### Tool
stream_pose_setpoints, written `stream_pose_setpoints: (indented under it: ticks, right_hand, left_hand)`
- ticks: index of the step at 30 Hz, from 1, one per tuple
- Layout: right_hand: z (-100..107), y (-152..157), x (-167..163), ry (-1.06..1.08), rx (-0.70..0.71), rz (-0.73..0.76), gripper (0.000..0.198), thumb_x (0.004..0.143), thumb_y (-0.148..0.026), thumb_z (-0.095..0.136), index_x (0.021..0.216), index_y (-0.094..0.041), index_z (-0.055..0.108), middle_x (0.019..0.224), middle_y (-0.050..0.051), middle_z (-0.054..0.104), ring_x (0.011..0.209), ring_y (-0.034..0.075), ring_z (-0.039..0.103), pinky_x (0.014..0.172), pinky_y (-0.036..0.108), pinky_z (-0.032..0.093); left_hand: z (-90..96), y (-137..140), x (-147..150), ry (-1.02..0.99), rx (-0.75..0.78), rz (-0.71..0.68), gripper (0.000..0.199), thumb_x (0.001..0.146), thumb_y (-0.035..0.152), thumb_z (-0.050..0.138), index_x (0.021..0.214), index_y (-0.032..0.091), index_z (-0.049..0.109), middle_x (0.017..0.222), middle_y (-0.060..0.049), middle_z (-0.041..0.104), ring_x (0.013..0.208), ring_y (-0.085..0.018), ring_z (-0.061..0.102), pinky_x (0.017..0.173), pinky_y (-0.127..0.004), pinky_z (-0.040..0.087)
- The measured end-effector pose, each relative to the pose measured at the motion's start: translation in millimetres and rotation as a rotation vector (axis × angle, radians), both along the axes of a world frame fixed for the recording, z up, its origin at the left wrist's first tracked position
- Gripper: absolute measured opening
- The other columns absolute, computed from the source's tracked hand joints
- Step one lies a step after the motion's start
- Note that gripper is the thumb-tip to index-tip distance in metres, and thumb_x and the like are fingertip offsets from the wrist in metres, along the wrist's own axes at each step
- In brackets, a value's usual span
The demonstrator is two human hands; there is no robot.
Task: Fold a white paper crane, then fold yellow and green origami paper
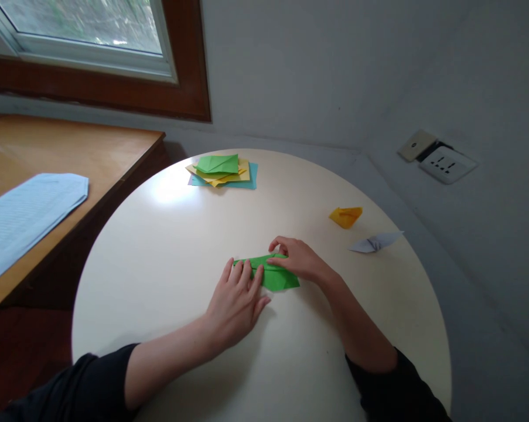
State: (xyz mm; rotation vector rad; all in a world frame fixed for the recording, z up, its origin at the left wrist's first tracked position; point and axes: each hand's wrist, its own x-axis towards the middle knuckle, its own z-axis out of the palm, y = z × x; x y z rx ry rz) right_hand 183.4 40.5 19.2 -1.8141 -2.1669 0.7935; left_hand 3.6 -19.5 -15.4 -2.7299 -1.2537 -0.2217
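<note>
A green sheet of folded paper (279, 279) lies on the white round table in front of me, with a fold running along its length. My left hand (238, 302) rests palm down over its left end, fingers stretched out and pressing the paper. At the upper right edge of the paper, my right hand (297, 257) has its thumb and fingers closed on the paper. Part of the paper is hidden under both hands.
At the table's (159, 258) far side lies a stack of coloured paper (249, 176) topped by a folded green piece (218, 164). An orange folded paper (347, 217) and a white folded paper (375, 242) sit at right. A wooden desk (115, 138) with printed sheets (36, 217) stands left.
</note>
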Motion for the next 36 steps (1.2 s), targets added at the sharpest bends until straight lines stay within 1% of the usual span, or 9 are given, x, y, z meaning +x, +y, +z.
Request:
stream_pose_setpoints:
  ticks: [8,11,13,15,17,19,23,29,36]
  right_hand:
    - [-8,-8,20,0.082,0.013,-0.051,0.013,0.073,-0.027,0.061,0.084,-0.019,0.060,0.064,-0.004,0.053,0.060,0.012,0.051,0.055,0.022,0.035]
    - [-13,-15,30,0.070,0.078,-0.104,0.010,0.076,-0.026,0.057,0.084,-0.019,0.059,0.062,-0.004,0.055,0.057,0.012,0.051,0.056,0.023,0.037]
    - [-16,-21,31,0.002,0.244,-0.179,0.008,0.078,-0.022,0.053,0.082,-0.018,0.059,0.065,-0.001,0.058,0.061,0.014,0.053,0.059,0.025,0.040]
    - [-18,-29,23,-0.059,0.495,-0.227,0.011,0.080,-0.018,0.049,0.080,-0.017,0.060,0.075,0.004,0.062,0.070,0.017,0.056,0.067,0.029,0.043]
    - [-20,-41,7,-0.094,0.685,-0.178,0.018,0.084,-0.018,0.044,0.084,-0.015,0.062,0.084,0.009,0.065,0.081,0.020,0.058,0.075,0.034,0.044]
    - [-23,-53,-13,-0.102,0.760,-0.029,0.025,0.088,-0.017,0.039,0.096,-0.013,0.063,0.100,0.012,0.067,0.096,0.021,0.058,0.085,0.036,0.043]
    - [-32,-68,-45,-0.104,0.627,0.172,0.039,0.093,-0.020,0.030,0.122,-0.008,0.052,0.128,0.014,0.054,0.121,0.022,0.047,0.102,0.041,0.037]
    - [-40,-69,-49,-0.048,0.407,0.169,0.049,0.095,-0.027,0.022,0.132,0.001,0.038,0.136,0.020,0.042,0.129,0.024,0.037,0.107,0.044,0.034]
    - [-43,-70,-47,-0.008,0.351,0.143,0.050,0.094,-0.028,0.023,0.135,0.000,0.034,0.139,0.020,0.038,0.131,0.024,0.033,0.109,0.045,0.031]
  left_hand:
    - [0.7,1,-1,-0.014,0.023,0.004,0.048,0.091,0.041,0.032,0.125,0.012,0.050,0.117,-0.017,0.056,0.111,-0.030,0.049,0.103,-0.049,0.026]
    - [0.5,1,-1,-0.019,0.027,0.008,0.049,0.091,0.043,0.033,0.126,0.013,0.049,0.116,-0.018,0.056,0.111,-0.031,0.049,0.101,-0.051,0.027]
    - [0.1,0,-1,-0.023,0.036,0.009,0.049,0.091,0.042,0.033,0.127,0.013,0.049,0.117,-0.019,0.056,0.111,-0.031,0.049,0.101,-0.051,0.027]
    - [-0.4,0,-1,-0.026,0.049,0.008,0.049,0.090,0.042,0.034,0.126,0.013,0.049,0.117,-0.019,0.056,0.110,-0.031,0.049,0.101,-0.051,0.027]
    - [-0.7,0,0,-0.033,0.062,0.011,0.048,0.090,0.042,0.035,0.125,0.013,0.050,0.117,-0.018,0.057,0.110,-0.031,0.050,0.101,-0.051,0.027]
    - [-0.7,0,0,-0.041,0.067,0.009,0.046,0.090,0.040,0.037,0.122,0.013,0.053,0.117,-0.017,0.057,0.109,-0.030,0.050,0.102,-0.051,0.027]
    - [-0.9,1,1,-0.041,0.064,-0.005,0.041,0.086,0.030,0.042,0.120,0.011,0.057,0.117,-0.015,0.059,0.109,-0.030,0.051,0.104,-0.050,0.025]
    - [-4.0,1,1,-0.044,0.087,-0.020,0.046,0.085,0.030,0.041,0.125,0.009,0.053,0.121,-0.016,0.058,0.111,-0.030,0.050,0.104,-0.050,0.024]
    - [-4.2,1,1,-0.013,0.076,-0.031,0.048,0.087,0.031,0.038,0.127,0.007,0.050,0.122,-0.016,0.057,0.114,-0.031,0.048,0.103,-0.048,0.024]
